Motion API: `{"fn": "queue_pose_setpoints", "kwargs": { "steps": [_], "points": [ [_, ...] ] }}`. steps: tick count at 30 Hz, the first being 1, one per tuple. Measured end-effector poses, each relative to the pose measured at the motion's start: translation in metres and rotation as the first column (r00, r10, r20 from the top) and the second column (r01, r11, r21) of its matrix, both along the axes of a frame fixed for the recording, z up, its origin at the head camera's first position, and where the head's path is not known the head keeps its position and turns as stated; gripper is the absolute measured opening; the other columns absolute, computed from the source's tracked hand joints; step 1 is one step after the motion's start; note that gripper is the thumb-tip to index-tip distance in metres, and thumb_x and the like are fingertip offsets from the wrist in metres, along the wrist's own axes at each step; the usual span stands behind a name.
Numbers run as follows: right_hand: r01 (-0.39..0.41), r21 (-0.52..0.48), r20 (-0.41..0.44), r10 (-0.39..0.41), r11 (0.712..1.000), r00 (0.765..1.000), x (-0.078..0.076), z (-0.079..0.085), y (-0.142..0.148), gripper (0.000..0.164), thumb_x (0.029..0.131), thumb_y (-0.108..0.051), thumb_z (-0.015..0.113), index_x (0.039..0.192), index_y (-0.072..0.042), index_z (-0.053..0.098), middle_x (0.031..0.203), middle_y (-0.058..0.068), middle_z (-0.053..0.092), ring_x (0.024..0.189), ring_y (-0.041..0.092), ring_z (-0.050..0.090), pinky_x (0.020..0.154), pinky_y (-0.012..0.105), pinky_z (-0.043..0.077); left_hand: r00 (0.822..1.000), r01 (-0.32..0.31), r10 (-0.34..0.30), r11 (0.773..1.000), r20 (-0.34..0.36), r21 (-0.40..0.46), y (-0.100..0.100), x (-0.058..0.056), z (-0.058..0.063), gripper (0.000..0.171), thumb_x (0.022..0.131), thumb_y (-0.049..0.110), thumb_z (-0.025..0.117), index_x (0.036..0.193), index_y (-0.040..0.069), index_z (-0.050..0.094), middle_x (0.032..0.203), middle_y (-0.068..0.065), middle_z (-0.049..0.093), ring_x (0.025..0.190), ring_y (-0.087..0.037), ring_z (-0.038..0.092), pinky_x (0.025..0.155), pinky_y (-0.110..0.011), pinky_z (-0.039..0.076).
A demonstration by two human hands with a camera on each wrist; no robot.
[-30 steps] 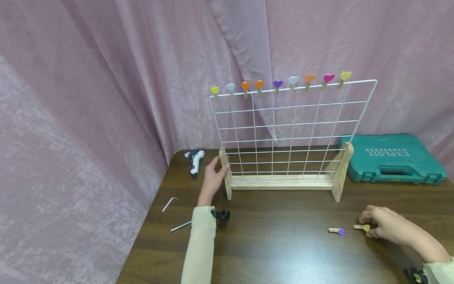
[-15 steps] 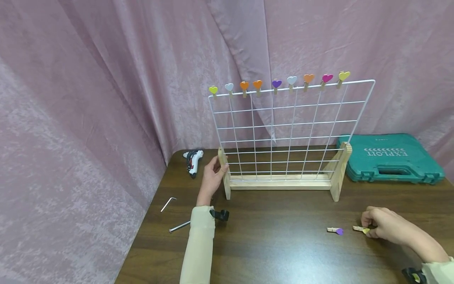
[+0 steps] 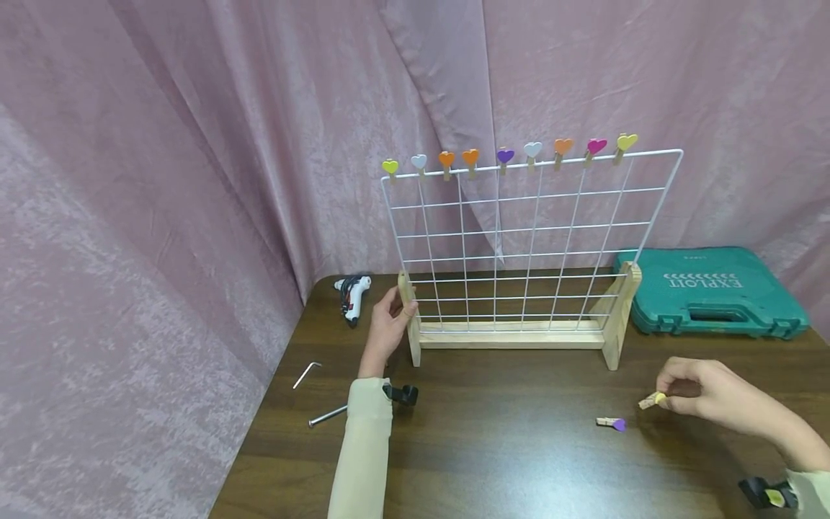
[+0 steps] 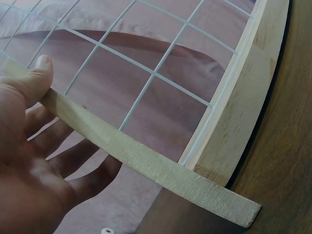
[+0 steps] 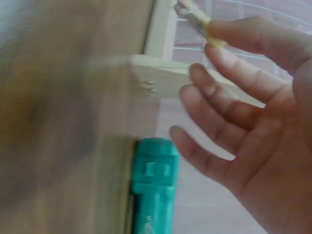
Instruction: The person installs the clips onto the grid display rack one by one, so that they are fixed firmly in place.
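Note:
My left hand grips the left wooden upright of a white wire grid rack, thumb on the near side and fingers behind it. Between thumb and forefinger, my right hand pinches a small wooden clothespin with a yellow heart, just above the table. In the right wrist view this yellow-heart clothespin is blurred. A clothespin with a purple heart lies on the table, left of the right hand. Several heart clothespins, such as a pink one, stand along the grid's top wire.
A green tool case lies behind the right hand, beside the rack. At the left are a white glue gun, a hex key and a metal bolt, partly under the left sleeve. A pink curtain hangs behind the table.
My right hand has picked the yellow-heart clothespin off the table and raised it slightly, tilting it. The left hand stays on the upright.

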State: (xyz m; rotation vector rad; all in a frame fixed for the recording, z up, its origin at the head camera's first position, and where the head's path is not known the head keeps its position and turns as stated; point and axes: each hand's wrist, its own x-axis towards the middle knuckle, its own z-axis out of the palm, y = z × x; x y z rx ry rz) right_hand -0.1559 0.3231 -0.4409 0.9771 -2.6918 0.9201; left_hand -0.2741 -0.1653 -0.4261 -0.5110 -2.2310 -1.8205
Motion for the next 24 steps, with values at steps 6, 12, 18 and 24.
{"fn": "queue_pose_setpoints", "kwargs": {
  "steps": [6, 12, 18, 24],
  "points": [
    [0.058, -0.001, -0.116, -0.057, 0.998, 0.992, -0.002, 0.034, -0.001, 0.038, 0.066, -0.002, 0.08, 0.08, -0.031, 0.058, 0.084, -0.016, 0.056, 0.074, 0.0, 0.048, 0.06, 0.015, 0.036, 1.0, 0.001, -0.001, 1.0, -0.008, 0.005, 0.001, 0.001, 0.001, 0.04, 0.091, 0.006, 0.057, 0.129, -0.003, 0.048, 0.124, -0.021, 0.054, 0.115, -0.034, 0.051, 0.096, -0.04, 0.043],
    [0.049, -0.022, -0.167, -0.052, 0.999, 0.985, -0.006, 0.071, -0.002, 0.04, 0.065, 0.002, 0.08, 0.082, -0.029, 0.062, 0.091, -0.014, 0.058, 0.083, 0.001, 0.049, 0.066, 0.011, 0.038, 1.0, 0.003, -0.003, 1.0, -0.018, 0.015, 0.001, 0.001, 0.002, 0.039, 0.091, 0.004, 0.057, 0.128, -0.005, 0.048, 0.123, -0.022, 0.054, 0.115, -0.037, 0.05, 0.097, -0.044, 0.041],
    [-0.032, -0.147, -0.156, 0.009, 0.989, 0.988, -0.014, 0.104, -0.005, 0.039, 0.063, 0.013, 0.076, 0.085, -0.017, 0.066, 0.096, -0.003, 0.059, 0.097, 0.009, 0.049, 0.077, 0.013, 0.037, 1.0, -0.009, 0.009, 1.0, 0.001, 0.001, 0.001, 0.0, 0.001, 0.04, 0.091, 0.007, 0.058, 0.128, -0.003, 0.048, 0.123, -0.02, 0.055, 0.115, -0.032, 0.051, 0.097, -0.041, 0.042],
    [0.032, -0.216, -0.102, -0.056, 0.976, 0.993, -0.022, 0.15, -0.011, 0.028, 0.071, 0.012, 0.071, 0.087, -0.01, 0.066, 0.097, 0.004, 0.058, 0.097, 0.013, 0.048, 0.076, 0.014, 0.036, 1.0, 0.004, -0.003, 1.0, -0.019, 0.024, 0.001, 0.0, 0.0, 0.039, 0.091, 0.002, 0.056, 0.127, -0.006, 0.048, 0.122, -0.024, 0.054, 0.115, -0.042, 0.049, 0.096, -0.045, 0.042]
  ]
}}
